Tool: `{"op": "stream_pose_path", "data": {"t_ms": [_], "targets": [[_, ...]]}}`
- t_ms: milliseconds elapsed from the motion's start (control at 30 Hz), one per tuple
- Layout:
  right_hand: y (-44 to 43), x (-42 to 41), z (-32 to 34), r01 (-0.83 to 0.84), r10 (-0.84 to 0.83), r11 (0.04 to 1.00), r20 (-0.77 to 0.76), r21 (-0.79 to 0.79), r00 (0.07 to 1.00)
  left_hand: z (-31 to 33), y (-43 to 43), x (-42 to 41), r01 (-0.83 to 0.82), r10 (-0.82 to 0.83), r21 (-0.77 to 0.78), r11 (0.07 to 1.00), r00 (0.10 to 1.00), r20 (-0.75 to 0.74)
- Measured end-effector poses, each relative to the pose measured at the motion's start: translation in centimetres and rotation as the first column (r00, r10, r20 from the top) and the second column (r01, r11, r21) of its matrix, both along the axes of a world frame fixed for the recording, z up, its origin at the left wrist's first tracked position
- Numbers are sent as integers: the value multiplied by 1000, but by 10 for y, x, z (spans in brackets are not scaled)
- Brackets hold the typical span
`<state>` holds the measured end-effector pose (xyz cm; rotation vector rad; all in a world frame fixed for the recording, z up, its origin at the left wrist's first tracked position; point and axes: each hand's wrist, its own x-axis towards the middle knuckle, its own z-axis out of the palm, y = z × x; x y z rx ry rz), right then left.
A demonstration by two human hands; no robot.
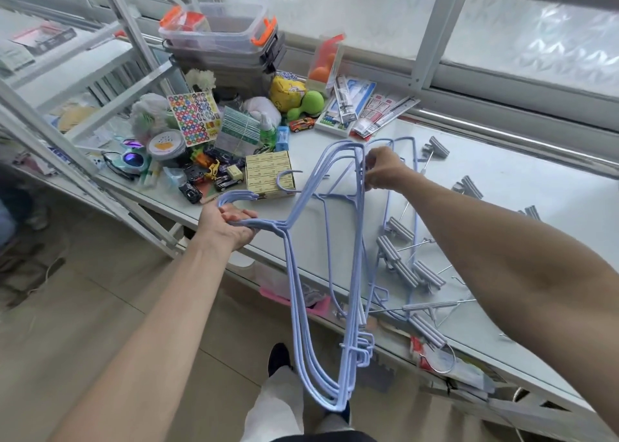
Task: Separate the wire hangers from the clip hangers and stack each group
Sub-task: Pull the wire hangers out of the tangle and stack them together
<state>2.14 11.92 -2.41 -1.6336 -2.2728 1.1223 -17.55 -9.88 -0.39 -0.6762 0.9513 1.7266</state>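
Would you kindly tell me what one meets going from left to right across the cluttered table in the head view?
Round tin → green spray bottle → red toy car → right hand gripping the blue wire hangers → grey clip hanger.

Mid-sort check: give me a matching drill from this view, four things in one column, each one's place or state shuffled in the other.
Column one:
1. left hand
2. right hand
3. clip hangers
4. clear bin

Column two:
A. lying scattered on the table
B. grips the wire hangers just below their hooks
C. stacked at the back, near the window
D. pinches the wire hangers at their far corner

Pairs: 1-B, 2-D, 3-A, 4-C.
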Motion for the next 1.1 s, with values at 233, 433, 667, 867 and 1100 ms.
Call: {"op": "stream_pose_path", "data": {"t_ms": [233, 433, 667, 867, 1100], "targets": [[0, -1, -6, -78, 57, 989, 165, 126, 985, -10, -2, 3, -52, 52, 4, 999, 997, 61], [-1, -2, -14, -161, 121, 968, 204, 193, 971, -9, -1, 6, -80, 82, -26, 996, 994, 70], [-5, -3, -20, -187, 137, 926, 171, 327, 976, 3, 6, 2, -52, 56, -51, 997, 996, 66], [-10, 1, -9, -36, 27, 966, 40, 255, 999, 13, 9, -8, -75, 74, 8, 997, 994, 79], [-31, 22, -4, 282, -330, 934, 230, 218, 915, 35, 11, -14, -106, 109, 75, 991, 994, -30]]}}
